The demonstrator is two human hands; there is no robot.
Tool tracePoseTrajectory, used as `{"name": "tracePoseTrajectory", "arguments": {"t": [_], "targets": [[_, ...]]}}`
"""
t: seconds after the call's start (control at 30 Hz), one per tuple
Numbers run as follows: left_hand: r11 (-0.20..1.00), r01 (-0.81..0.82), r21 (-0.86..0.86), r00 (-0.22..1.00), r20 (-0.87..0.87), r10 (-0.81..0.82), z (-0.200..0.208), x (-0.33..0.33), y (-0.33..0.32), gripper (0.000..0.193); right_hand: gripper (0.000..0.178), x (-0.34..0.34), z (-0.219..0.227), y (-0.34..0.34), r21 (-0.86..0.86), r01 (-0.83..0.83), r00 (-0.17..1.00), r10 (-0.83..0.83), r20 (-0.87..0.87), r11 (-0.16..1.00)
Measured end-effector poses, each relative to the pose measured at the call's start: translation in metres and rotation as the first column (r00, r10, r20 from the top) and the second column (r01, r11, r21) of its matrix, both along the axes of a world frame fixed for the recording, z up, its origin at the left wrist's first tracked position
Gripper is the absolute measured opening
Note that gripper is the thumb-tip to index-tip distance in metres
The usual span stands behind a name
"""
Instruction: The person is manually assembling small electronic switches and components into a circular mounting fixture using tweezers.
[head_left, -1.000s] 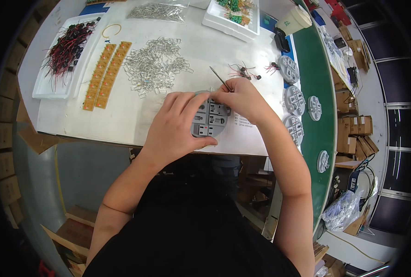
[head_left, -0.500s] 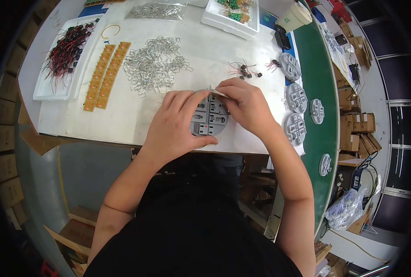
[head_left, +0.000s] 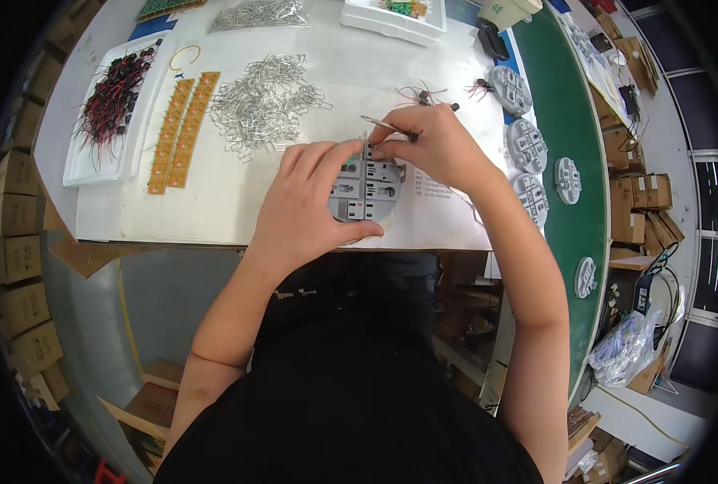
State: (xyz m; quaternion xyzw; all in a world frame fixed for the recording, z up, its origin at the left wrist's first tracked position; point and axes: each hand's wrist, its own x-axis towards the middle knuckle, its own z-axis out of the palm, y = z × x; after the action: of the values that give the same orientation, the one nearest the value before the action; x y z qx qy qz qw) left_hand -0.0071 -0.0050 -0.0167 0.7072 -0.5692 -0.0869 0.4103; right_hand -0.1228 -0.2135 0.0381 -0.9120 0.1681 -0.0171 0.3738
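Observation:
My left hand [head_left: 298,202] is curled round the left side of a round grey plastic housing [head_left: 381,207], thumb along its near edge and fingers over its far left. The housing lies near the table's front edge, its slotted, compartmented face up. My right hand [head_left: 444,145] is closed at the housing's far edge. A slim metal tool [head_left: 387,125], perhaps tweezers, sticks out leftward from between its fingers. Those fingertips touch the housing's far rim; any small part under them is hidden.
A heap of bent metal clips [head_left: 262,105] lies beyond my left hand. Left of it are two yellow circuit-board strips [head_left: 169,145] and a white tray [head_left: 93,165] of red-black wired parts. Several grey housings [head_left: 527,145] stand along the right side. A white foam box [head_left: 391,26] sits at the back.
My right hand has turned and shifted slightly, so the slim tool now points left past the housing's far edge. My left hand keeps its hold. The whole view has shifted a little.

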Motion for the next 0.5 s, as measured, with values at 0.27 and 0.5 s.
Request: {"name": "tracePoseTrajectory", "arguments": {"t": [0.27, 0.5], "targets": [[1.0, -0.003, -0.015, 1.0, -0.002, 0.003, 0.0, 0.0, 0.0, 0.101, 0.019, -0.007, -0.021, -0.004, -0.364, -0.137, 0.939, 0.238, 0.249, 0.921], [1.0, 0.001, 0.016, 1.0, 0.018, -0.002, 0.0, 0.002, 0.003, 0.099, 0.029, -0.035, -0.025, 0.031, -0.506, 0.004, 0.948, 0.157, 0.276, 0.862]]}}
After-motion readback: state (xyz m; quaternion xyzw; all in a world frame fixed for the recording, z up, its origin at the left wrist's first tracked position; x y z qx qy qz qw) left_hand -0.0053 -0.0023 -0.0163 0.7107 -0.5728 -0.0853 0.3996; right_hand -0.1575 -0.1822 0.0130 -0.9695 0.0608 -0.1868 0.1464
